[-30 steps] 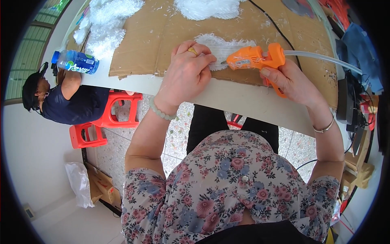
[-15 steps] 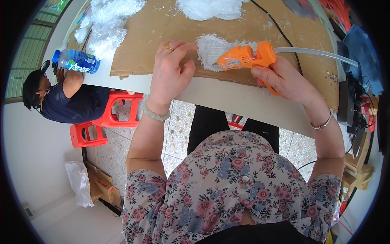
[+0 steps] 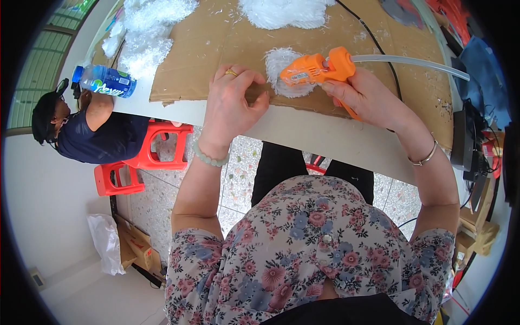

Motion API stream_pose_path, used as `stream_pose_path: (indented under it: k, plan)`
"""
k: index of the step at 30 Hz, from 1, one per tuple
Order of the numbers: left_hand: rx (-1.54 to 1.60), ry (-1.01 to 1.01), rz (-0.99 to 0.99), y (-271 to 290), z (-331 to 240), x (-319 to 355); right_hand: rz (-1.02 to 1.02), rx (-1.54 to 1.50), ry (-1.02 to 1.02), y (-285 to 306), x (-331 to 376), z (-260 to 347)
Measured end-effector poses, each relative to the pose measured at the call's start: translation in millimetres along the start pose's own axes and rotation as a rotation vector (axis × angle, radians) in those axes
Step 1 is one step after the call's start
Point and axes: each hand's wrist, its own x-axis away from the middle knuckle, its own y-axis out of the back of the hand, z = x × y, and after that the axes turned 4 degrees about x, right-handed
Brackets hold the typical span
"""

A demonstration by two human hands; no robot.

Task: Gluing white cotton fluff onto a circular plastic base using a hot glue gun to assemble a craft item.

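Note:
My right hand (image 3: 374, 100) is wrapped round the handle of an orange hot glue gun (image 3: 311, 69). A long translucent glue stick (image 3: 411, 59) sticks out of its back end. The gun's nozzle end lies over a small white fluffy piece (image 3: 277, 59) on the cardboard, hiding part of it. Just left of that piece, near the cardboard's front edge, is my left hand (image 3: 234, 103). Its fingers are loosely bent, with the thumb apart from the index finger, and nothing shows between them.
Brown cardboard (image 3: 195, 65) covers the tabletop. White fibre heaps (image 3: 146, 46) and a larger fluffy piece (image 3: 287, 13) lie farther back. A bottle (image 3: 105, 81) lies at left, near a seated person (image 3: 100, 130) and red stools (image 3: 162, 146). A black cable (image 3: 374, 40) crosses the cardboard.
My right hand has brought the glue gun left and slightly up, farther over the white piece. My left hand has shifted slightly down and right, its index finger more bent.

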Motion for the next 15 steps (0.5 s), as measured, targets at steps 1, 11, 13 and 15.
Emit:
stream_pose_path:
  k: [1, 11, 13, 15]
  plan:
    - [-0.002, 0.009, 0.001, -1, 0, 0, -0.001, -0.001, 0.000, -1, -1, 0]
    - [-0.015, -0.003, 0.032, -3, -2, 3, -0.194, -0.415, 0.122, 15, 16, -17]
    - [-0.012, -0.009, 0.016, -7, -5, 1, -0.295, -0.534, 0.122, 18, 16, -22]
    - [-0.012, -0.016, 0.011, -9, -5, -1, -0.322, -0.601, 0.095, 22, 14, -26]
